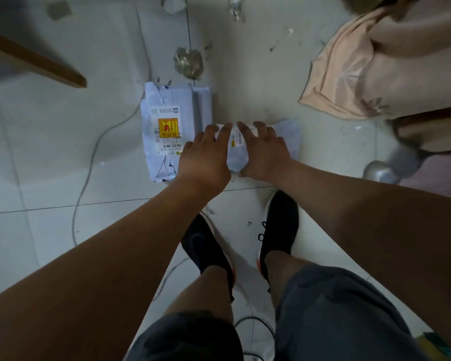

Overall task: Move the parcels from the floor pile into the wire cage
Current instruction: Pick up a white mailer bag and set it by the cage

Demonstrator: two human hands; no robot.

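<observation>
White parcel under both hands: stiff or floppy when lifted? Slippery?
Probably floppy: the parcel looks like a soft plastic bag with crumpled edges, so it may sag when lifted. Likely light, since it lies fairly flat. The smooth film may be slippery; the left hand and right hand spread over it should help.

Pale glossy floor tiles (50, 152) are reflecting dim light. A wooden plank (37, 61) is jutting in at ten o'clock; peach cloth (349, 82) is draping at two o'clock.
</observation>
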